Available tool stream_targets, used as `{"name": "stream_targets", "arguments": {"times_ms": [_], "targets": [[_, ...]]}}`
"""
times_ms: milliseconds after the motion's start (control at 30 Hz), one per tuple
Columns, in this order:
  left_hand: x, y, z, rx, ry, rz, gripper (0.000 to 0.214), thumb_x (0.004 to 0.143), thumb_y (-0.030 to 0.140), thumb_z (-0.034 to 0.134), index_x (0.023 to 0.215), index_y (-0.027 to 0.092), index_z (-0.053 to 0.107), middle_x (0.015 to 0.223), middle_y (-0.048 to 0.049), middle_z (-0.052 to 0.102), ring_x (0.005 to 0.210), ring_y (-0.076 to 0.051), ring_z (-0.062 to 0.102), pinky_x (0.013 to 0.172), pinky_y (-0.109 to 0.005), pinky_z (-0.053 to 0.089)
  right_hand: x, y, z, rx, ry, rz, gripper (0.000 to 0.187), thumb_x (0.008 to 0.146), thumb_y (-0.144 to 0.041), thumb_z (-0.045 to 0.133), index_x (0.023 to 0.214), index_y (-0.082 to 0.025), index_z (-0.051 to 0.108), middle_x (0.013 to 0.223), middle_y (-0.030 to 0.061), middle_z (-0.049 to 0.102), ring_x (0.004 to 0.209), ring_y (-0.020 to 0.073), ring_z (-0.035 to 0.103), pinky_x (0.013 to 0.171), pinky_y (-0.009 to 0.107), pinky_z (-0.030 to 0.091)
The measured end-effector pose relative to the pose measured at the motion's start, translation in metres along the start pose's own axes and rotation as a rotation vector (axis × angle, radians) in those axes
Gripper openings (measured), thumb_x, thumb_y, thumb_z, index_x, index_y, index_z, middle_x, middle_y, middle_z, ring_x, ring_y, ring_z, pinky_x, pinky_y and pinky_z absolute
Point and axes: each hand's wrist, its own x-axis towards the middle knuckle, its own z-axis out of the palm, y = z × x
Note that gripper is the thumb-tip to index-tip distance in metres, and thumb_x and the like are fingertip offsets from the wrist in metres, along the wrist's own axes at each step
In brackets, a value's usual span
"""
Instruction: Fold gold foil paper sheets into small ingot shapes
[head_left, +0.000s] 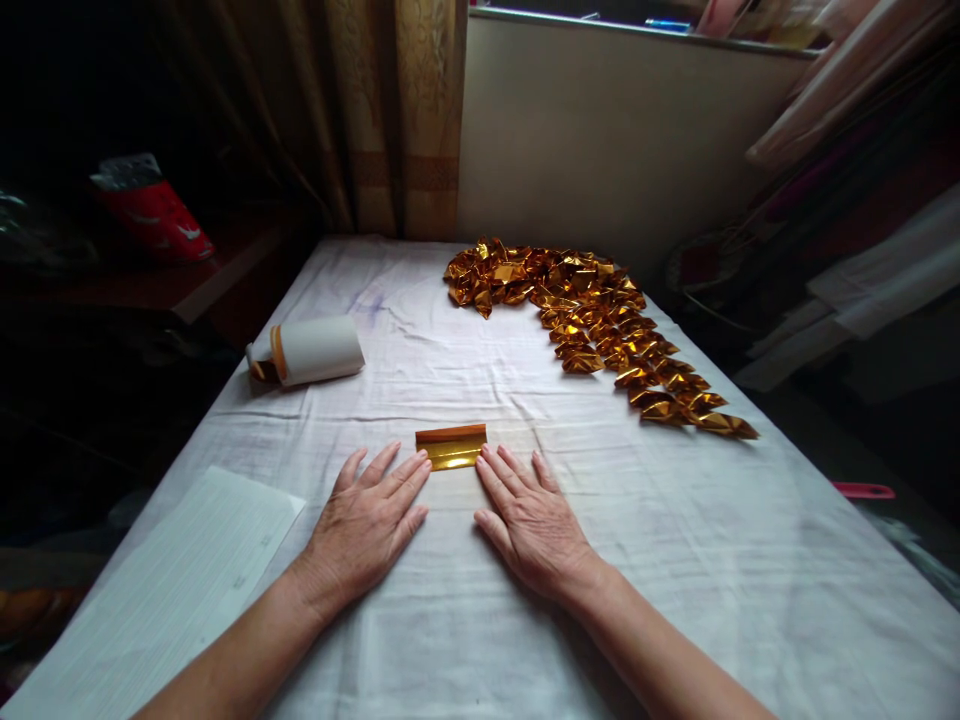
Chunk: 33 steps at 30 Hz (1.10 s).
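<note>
A small folded sheet of gold foil paper [452, 449] lies on the white cloth in front of me, with crease lines running along its length. My left hand [369, 520] rests flat, its fingertips touching the left end of the foil paper. On the other side, my right hand [531, 515] also lies flat with spread fingers, the tips at the foil paper's lower right corner. Neither hand grips anything. Farther back on the right, many folded gold foil pieces [592, 300] lie in overlapping rows that curve from the back edge down the right side.
A white cylinder with an orange ring [322, 350] lies on its side at the left. Lined paper sheets [172, 580] lie at the near left of the cloth-covered table [720, 600]. Beyond its left edge stands a red container [159, 215]. Curtains [375, 110] hang behind; clothes hang right.
</note>
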Motion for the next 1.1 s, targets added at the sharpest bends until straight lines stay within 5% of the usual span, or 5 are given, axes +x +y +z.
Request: {"name": "stream_targets", "arguments": {"times_ms": [300, 500, 633, 933, 1100], "targets": [[-0.003, -0.002, -0.002, 0.041, -0.005, 0.010, 0.040, 0.097, 0.042, 0.044, 0.132, 0.030, 0.059, 0.134, -0.0034, 0.063, 0.131, -0.029, 0.050, 0.114, -0.054, 0.022, 0.000, 0.001, 0.004, 0.001, 0.027, -0.013, 0.057, 0.098, -0.048, 0.043, 0.149, -0.023, 0.037, 0.156, 0.0061, 0.034, 0.146, 0.0254, 0.029, 0.119, 0.056, 0.016], [0.012, 0.024, -0.004, 0.032, 0.020, -0.013, 0.043, 0.095, 0.050, 0.049, 0.132, 0.031, 0.059, 0.145, -0.0029, 0.053, 0.139, -0.028, 0.040, 0.118, -0.054, 0.016, 0.000, 0.000, 0.004, -0.006, 0.047, -0.020, 0.057, 0.098, -0.047, 0.044, 0.149, -0.023, 0.038, 0.156, 0.0067, 0.034, 0.145, 0.0255, 0.030, 0.119, 0.055, 0.017], [0.020, 0.035, 0.004, -0.022, 0.003, 0.013, 0.045, 0.097, 0.050, 0.043, 0.133, 0.027, 0.058, 0.137, -0.0039, 0.061, 0.137, -0.027, 0.043, 0.119, -0.053, 0.011, 0.001, 0.000, 0.002, 0.011, 0.020, -0.011, 0.056, 0.099, -0.047, 0.042, 0.149, -0.022, 0.039, 0.155, 0.0062, 0.035, 0.145, 0.0263, 0.029, 0.119, 0.056, 0.017], [-0.011, 0.012, 0.006, -0.004, -0.046, -0.044, 0.047, 0.098, 0.047, 0.040, 0.138, 0.027, 0.052, 0.142, -0.0035, 0.057, 0.135, -0.028, 0.045, 0.117, -0.055, 0.013, -0.003, 0.001, 0.000, 0.069, 0.062, -0.015, 0.052, 0.098, -0.042, 0.045, 0.146, -0.023, 0.044, 0.154, 0.0049, 0.039, 0.144, 0.0283, 0.031, 0.117, 0.057, 0.018], [-0.002, 0.008, 0.001, -0.093, 0.002, -0.046, 0.037, 0.097, 0.035, 0.045, 0.131, 0.026, 0.058, 0.134, -0.0057, 0.063, 0.128, -0.026, 0.050, 0.114, -0.053, 0.021, 0.008, 0.013, -0.005, 0.196, 0.197, -0.035, 0.037, 0.094, -0.028, 0.051, 0.129, -0.022, 0.060, 0.137, 0.0072, 0.060, 0.130, 0.0244, 0.050, 0.110, 0.045, 0.034]]}}
